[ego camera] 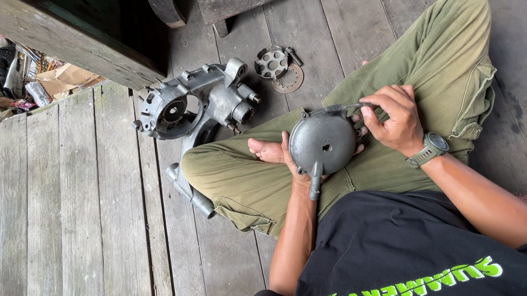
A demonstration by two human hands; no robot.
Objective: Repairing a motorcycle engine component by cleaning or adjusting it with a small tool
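Left hand (285,158) cups the round grey metal cover (322,142) from behind, fingers wrapped on its rim, above the person's crossed legs (245,164). Right hand (397,119) is closed on a small brush (341,110) laid against the cover's top edge. Risk: the grip is one-handed and partly under the cover, so a hard brush stroke could tip it off onto the plank floor (82,228). The engine casing (196,106) and small disc parts (278,69) lie near the knee; a dropped cover could strike them.
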